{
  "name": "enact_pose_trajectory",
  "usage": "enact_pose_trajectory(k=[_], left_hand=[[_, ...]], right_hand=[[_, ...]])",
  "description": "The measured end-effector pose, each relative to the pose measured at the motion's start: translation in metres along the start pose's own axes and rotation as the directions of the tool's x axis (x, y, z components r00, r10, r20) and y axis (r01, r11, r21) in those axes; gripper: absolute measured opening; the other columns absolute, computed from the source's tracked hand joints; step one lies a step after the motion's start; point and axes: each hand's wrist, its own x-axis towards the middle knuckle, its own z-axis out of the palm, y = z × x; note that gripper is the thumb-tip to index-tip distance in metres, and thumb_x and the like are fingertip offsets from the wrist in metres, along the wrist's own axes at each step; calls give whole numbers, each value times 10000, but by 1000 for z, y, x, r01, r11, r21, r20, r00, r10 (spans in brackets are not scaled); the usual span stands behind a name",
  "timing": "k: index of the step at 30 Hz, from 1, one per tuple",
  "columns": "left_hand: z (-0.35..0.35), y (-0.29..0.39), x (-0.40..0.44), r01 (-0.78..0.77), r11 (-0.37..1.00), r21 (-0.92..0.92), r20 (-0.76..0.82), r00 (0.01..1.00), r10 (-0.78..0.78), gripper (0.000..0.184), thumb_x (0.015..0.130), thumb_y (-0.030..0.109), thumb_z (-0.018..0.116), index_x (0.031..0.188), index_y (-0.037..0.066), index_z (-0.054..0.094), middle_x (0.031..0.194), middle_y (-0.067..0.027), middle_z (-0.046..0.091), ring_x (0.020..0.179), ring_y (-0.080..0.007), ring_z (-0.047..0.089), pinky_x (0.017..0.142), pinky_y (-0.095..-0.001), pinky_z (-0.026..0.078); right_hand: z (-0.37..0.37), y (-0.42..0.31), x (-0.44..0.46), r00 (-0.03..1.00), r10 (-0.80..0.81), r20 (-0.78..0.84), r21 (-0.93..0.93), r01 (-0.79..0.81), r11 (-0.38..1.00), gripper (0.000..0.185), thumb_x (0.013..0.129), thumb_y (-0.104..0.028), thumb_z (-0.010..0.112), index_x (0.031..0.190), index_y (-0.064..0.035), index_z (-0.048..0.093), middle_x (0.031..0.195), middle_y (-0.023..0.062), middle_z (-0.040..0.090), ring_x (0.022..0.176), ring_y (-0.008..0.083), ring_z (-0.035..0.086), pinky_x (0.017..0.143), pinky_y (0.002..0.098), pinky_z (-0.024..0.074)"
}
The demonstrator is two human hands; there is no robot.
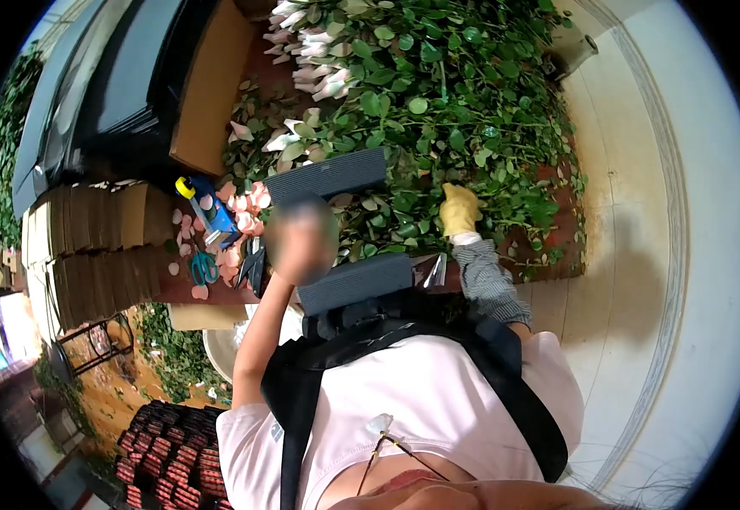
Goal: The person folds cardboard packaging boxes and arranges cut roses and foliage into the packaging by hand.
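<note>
My left hand (304,242) is bare and lies between two grey corrugated pieces (327,174), at the left end of the leafy stems (378,223) there. A blur covers its fingers, so what they hold is hidden. My right hand (460,211) wears a yellow glove, with a grey checked sleeve (485,272) behind it. Its fingers are curled closed among the green leaves at the right end of those stems. What they grip, if anything, I cannot make out. Dark-handled shears (253,268) lie just left of my left hand.
A large heap of leafy stems (463,93) covers the far table, with wrapped pale flower heads (310,59) on its left. Loose pink petals (232,204), teal-handled scissors (203,269) and a yellow-and-blue tape dispenser (204,204) lie left. Stacked cardboard (89,221) stands farther left; a wall (634,212) bounds the right.
</note>
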Motion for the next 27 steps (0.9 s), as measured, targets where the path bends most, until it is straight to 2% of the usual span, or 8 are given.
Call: enact_pose_trajectory(k=[3, 5, 8, 13, 17, 24, 26, 27], left_hand=[[-21, 17, 10, 25, 1000, -11, -7, 1000, -25, 697, 647, 292, 859, 1222, 41, 555, 1090, -224, 474, 1051, -406, 465, 911, -490, 416], [-25, 23, 11, 58, 998, -29, -25, 998, -59, 705, 662, 284, 855, 1252, 41, 556, 1098, -222, 480, 1070, -403, 466, 921, -488, 419], [15, -5, -17, 73, 996, -48, -61, 995, -76, 647, 659, 254, 840, 1190, 12, 560, 1124, -224, 486, 1069, -413, 455, 923, -492, 403], [0, 5, -10, 65, 990, -129, -4, 998, -66, 579, 693, 238, 808, 1160, 1, 560, 1129, -198, 503, 1083, -398, 458, 942, -494, 390], [-3, 3, -8, 33, 999, -44, 72, 997, -30, 595, 699, 246, 805, 1197, 19, 569, 1156, -188, 510, 1110, -389, 460, 957, -488, 387], [15, -10, -15, 10, 987, 163, 112, 993, -28, 640, 741, 365, 777, 1273, 80, 565, 1210, -178, 495, 1152, -383, 448, 1013, -499, 351], [-18, 11, -5, 121, 992, 29, 192, 973, -124, 603, 784, 368, 747, 1289, 99, 558, 1223, -173, 491, 1164, -385, 451, 1020, -499, 353], [-48, 27, 5, 171, 985, -36, 247, 956, -157, 582, 802, 360, 734, 1294, 105, 556, 1240, -170, 490, 1175, -388, 451, 1024, -499, 354]], right_hand=[[19, -1, 0, 995, 73, 67, 19, -75, 997, 209, 790, -84, 586, 965, -26, 682, 947, 194, 692, 935, 391, 648, 796, 472, 514], [5, -1, 10, 941, 103, 321, -42, -95, 995, 298, 801, -71, 580, 1085, -57, 670, 1091, 186, 677, 1023, 375, 632, 853, 457, 513], [-10, 3, 10, 939, 69, 337, 95, -107, 990, 538, 823, -37, 551, 1339, -189, 554, 1391, 115, 537, 1257, 321, 516, 1049, 422, 426], [15, 17, -24, 999, 52, -14, 373, -43, 927, 454, 776, -45, 656, 1222, -126, 627, 1281, 114, 607, 1195, 356, 531, 1063, 436, 403], [50, -1, -32, 932, 133, -336, 256, -45, 965, 446, 743, -13, 634, 1182, -88, 644, 1186, 123, 647, 1185, 290, 546, 1096, 456, 352], [67, 32, -17, 949, 37, -313, 482, 125, 867, 453, 799, -92, 670, 1246, -121, 601, 1176, 189, 630, 1131, 384, 557, 1069, 473, 384], [33, 34, -22, 978, 70, -195, 641, 73, 764, 457, 830, -104, 648, 1278, -59, 572, 1200, 200, 619, 1133, 376, 559, 982, 435, 452], [8, 34, -22, 989, 7, -146, 466, 62, 883, 457, 832, -116, 650, 1278, -54, 570, 1213, 199, 618, 1138, 378, 561, 961, 438, 459]])
